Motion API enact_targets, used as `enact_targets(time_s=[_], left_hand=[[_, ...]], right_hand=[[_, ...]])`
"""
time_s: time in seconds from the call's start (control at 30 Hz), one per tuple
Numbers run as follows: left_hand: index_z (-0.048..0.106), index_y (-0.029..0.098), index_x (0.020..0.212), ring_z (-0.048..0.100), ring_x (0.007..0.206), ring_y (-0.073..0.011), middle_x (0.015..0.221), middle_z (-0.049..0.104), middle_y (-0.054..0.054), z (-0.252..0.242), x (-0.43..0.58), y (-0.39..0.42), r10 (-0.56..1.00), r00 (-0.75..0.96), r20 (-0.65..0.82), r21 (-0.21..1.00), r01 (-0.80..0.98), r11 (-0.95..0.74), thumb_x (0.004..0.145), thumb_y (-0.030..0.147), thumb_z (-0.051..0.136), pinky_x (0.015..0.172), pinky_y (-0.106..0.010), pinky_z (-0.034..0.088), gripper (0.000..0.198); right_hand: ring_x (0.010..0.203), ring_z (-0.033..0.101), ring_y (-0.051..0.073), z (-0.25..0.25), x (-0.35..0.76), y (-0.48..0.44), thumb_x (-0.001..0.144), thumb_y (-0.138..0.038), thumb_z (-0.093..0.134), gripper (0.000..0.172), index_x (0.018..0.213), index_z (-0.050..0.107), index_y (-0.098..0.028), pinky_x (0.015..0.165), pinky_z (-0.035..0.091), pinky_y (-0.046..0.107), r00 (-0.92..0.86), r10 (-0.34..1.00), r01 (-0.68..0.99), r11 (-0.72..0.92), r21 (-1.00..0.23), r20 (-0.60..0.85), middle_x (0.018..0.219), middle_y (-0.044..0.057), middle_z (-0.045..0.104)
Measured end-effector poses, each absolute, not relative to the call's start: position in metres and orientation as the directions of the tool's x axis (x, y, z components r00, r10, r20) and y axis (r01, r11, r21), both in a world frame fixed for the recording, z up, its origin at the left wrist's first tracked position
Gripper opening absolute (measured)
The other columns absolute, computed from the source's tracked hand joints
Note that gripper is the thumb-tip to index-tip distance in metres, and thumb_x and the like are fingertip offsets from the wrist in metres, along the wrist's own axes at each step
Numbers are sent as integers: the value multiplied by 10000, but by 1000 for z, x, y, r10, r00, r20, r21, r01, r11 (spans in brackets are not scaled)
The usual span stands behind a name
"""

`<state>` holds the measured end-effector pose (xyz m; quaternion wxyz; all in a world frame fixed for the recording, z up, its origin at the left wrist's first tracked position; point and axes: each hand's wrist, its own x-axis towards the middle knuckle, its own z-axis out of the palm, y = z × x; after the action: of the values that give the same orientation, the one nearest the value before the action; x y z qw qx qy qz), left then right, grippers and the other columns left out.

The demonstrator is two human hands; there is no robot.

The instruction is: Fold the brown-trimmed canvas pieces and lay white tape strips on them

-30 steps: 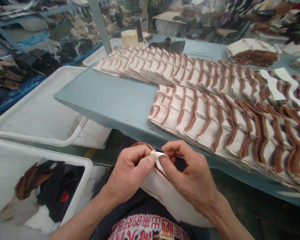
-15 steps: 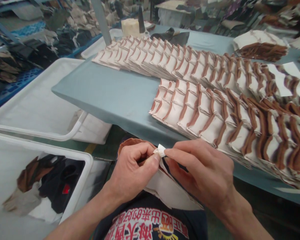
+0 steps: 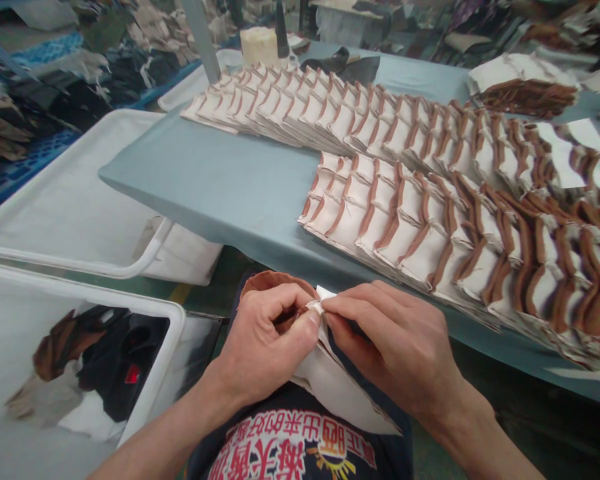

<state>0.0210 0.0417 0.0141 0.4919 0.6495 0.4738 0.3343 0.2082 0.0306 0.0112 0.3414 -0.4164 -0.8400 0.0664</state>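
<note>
My left hand (image 3: pixel 265 343) is closed, pinching the edge of a sewn fabric piece (image 3: pixel 347 390) between thumb and fingers. The piece is off-white on one side; its brown part (image 3: pixel 273 280) curves up behind that hand. A small white tab (image 3: pixel 324 292) sticks out at the pinched edge. Against the tab, the thumb and forefinger of my right hand (image 3: pixel 395 333) are pressed together, the other fingers curled. The fingertips of both hands nearly meet over my lap. Where exactly the tab meets the fabric is hidden by the fingers.
A blue-grey table (image 3: pixel 205 180) ahead bears two long overlapping rows of similar brown and off-white pieces (image 3: pixel 420 233). A white bin (image 3: pixel 177 320) with fabric scraps stands at lower left, another white bin (image 3: pixel 80 193) behind it. A grey post (image 3: pixel 200 40) rises beyond the table.
My right hand has shifted slightly left, closer to the left fingertips. The white tab sits lower between the fingers, and the fabric's lower end has swung down a little.
</note>
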Motion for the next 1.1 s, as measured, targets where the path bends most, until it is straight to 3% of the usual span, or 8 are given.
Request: enact_targets(time_s=[0.27, 0.53, 0.9, 1.1], left_hand=[[605, 168, 646, 452, 537, -87, 639, 597, 34, 12, 20, 40, 948, 318, -28, 953, 295, -71, 833, 201, 564, 516, -214, 368, 194], [600, 182, 663, 498, 540, -88, 650, 628, 38, 8, 23, 36, 953, 302, 29, 918, 370, -145, 828, 160, 560, 552, -210, 408, 171], [631, 158, 691, 498, 496, -73, 583, 592, 47, -2, 29, 31, 895, 296, 333, 719, 534, -444, 820, 82, 558, 524, -204, 374, 167], [645, 142, 704, 571, 549, -87, 627, 645, 20, -9, 30, 29, 862, 331, 385, 670, 542, -507, 837, 73, 570, 581, -210, 417, 167]], right_hand=[[686, 716, 165, 13, 209, 28, 1022, -149, 574, 177, 912, 710, -171, 651, 563, 308, -418, 773, 633, 624, -458, 477, 832, 55, 796], [716, 702, 181, 13, 210, 26, 1022, -143, 577, 195, 889, 718, -166, 673, 528, 332, -426, 808, 659, 585, -473, 407, 830, 52, 786], [711, 644, 181, 15, 211, 20, 982, -136, 604, 176, 870, 737, -163, 684, 454, 325, -371, 881, 702, 473, -532, 294, 768, 23, 726], [705, 643, 166, 17, 214, 20, 979, -139, 603, 176, 882, 743, -183, 670, 435, 302, -350, 915, 704, 400, -588, 204, 768, 1, 724]])
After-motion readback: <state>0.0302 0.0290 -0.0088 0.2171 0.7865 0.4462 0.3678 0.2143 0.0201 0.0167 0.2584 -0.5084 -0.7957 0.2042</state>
